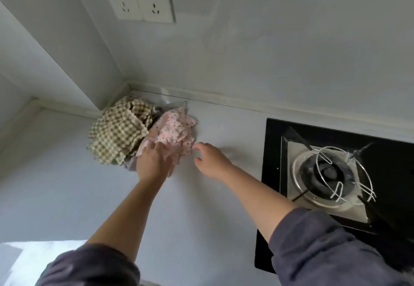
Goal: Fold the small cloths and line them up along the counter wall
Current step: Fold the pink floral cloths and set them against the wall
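The left hand lies on the pink dotted cloth beside the checked cloths, grip unclear, while the right hand, fingers loosely spread, hovers just right of it.

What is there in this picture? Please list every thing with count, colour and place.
checked cloths: several, green and cream, piled in the counter corner
pink dotted cloths: several, pink, right of the checked cloths
wall sockets: two, white, on the wall above
gas stove: one, black and steel, at the right
counter: one, white, under everything
left hand: one, on the pink dotted cloths, fingers partly hidden
right hand: one, beside the pile, fingers loosely curled, holding nothing
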The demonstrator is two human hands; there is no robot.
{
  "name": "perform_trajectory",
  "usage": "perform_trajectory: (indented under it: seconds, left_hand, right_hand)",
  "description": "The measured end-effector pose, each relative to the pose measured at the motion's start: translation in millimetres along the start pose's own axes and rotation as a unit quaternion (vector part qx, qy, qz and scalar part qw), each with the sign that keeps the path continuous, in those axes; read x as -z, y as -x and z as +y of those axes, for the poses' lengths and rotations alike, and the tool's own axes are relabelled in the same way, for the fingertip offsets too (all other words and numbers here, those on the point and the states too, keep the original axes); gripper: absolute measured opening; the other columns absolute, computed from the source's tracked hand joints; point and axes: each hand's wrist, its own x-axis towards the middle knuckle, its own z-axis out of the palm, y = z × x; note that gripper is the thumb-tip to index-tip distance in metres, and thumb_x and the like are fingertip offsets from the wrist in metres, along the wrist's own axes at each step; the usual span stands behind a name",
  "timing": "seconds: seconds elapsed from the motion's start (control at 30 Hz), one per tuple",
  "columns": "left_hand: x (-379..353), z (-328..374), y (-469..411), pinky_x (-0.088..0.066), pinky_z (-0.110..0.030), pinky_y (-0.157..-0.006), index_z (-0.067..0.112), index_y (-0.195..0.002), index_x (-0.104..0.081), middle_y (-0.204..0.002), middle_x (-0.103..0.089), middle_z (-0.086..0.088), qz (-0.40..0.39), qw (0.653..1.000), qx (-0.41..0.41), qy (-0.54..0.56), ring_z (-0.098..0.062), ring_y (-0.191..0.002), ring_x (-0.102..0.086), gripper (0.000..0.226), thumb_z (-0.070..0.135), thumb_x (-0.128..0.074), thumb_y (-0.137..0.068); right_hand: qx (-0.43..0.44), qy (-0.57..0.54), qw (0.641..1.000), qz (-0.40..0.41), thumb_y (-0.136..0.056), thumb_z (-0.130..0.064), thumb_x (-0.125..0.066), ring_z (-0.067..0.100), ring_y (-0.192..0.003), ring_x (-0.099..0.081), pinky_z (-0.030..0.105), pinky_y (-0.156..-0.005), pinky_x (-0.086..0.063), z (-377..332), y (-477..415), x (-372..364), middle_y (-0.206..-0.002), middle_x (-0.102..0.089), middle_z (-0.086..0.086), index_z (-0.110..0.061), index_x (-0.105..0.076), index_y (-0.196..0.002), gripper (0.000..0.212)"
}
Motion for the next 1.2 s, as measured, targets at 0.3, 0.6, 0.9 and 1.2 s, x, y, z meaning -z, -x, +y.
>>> perform_trajectory:
  seconds: [0.3,0.6,0.9,1.2]
  left_hand:
    - [-5.0,-34.5,-32.1,-0.044,-0.034,-0.054,0.007,-0.091,-0.07,-0.086,-0.064,-0.012,0.001,0.996,-0.06,0.062,-0.032,-0.073,-0.062,0.015,0.019,-0.061,-0.088]
    - [30.5,-51.0,-43.8,-0.043,-0.028,-0.049,0.014,-0.083,-0.074,-0.075,-0.068,-0.003,0.083,0.983,-0.122,0.112,-0.025,-0.063,-0.062,0.003,0.014,-0.072,-0.083]
    - [84.8,-20.7,-52.6,-0.04,-0.014,-0.056,0.02,-0.091,-0.068,-0.083,-0.066,0.01,0.055,0.97,-0.17,0.166,-0.009,-0.072,-0.062,0.014,0.03,-0.071,-0.083]
    - [52.7,62.0,-57.7,-0.027,-0.029,-0.044,0.016,-0.064,-0.04,-0.052,-0.041,0.005,0.066,0.971,-0.157,0.17,-0.02,-0.048,-0.043,0.027,0.011,-0.053,-0.088]
  right_hand:
    - [-0.02,0.014,0.997,0.079,-0.092,-0.015,-0.046,0.027,-0.102,-0.058,0.037,-0.083,-0.05,-41.1,-64.9,-12.1,-0.112,-0.063,0.004,-0.025,-0.052,-0.13,0.04]
    - [0.038,0.098,0.983,0.154,-0.092,-0.015,-0.055,0.025,-0.102,-0.059,0.034,-0.083,-0.047,-53.8,-98.9,-8.6,-0.11,-0.066,0.003,-0.017,-0.071,-0.101,0.019]
    - [0.139,0.009,0.953,0.27,-0.083,-0.012,-0.055,0.022,-0.088,-0.06,0.038,-0.082,-0.046,-70.6,-62.9,60.7,-0.093,-0.067,0.002,-0.01,-0.062,-0.088,0.009]
    - [0.163,-0.031,0.933,0.32,-0.091,-0.014,-0.056,0.013,-0.065,-0.053,0.034,-0.064,-0.045,-40.0,-39.1,88.6,-0.071,-0.058,-0.009,-0.013,-0.063,-0.092,0.008]
